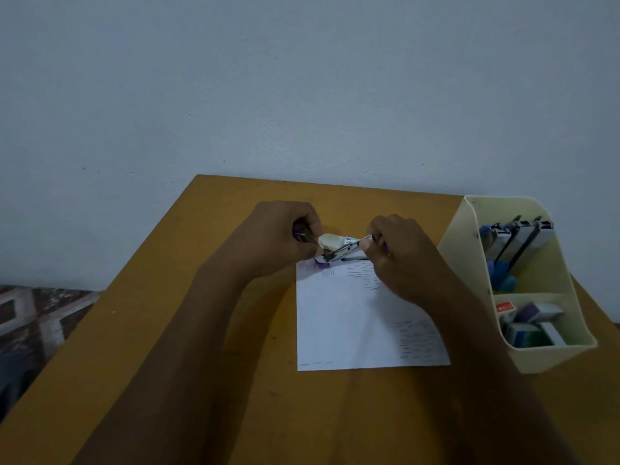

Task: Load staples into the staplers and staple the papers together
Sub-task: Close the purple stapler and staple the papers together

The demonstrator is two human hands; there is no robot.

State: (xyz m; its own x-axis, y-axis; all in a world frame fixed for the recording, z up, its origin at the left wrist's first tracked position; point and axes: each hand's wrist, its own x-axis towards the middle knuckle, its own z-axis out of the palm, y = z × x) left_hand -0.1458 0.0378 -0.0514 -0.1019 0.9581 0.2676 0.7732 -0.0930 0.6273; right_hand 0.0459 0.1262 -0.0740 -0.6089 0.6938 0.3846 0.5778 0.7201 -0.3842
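Loading now: my left hand (pixel 285 236) clamps the stapler (pixel 345 251), my right hand (pixel 396 250) pinches its open tray; next, seat staples squarely.

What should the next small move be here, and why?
Probably slide staples from the staple box into the open metal channel of the stapler. The left hand and right hand both hold the opened stapler above the paper, with the box right at the channel. Whether staples are already seated is too small to tell.
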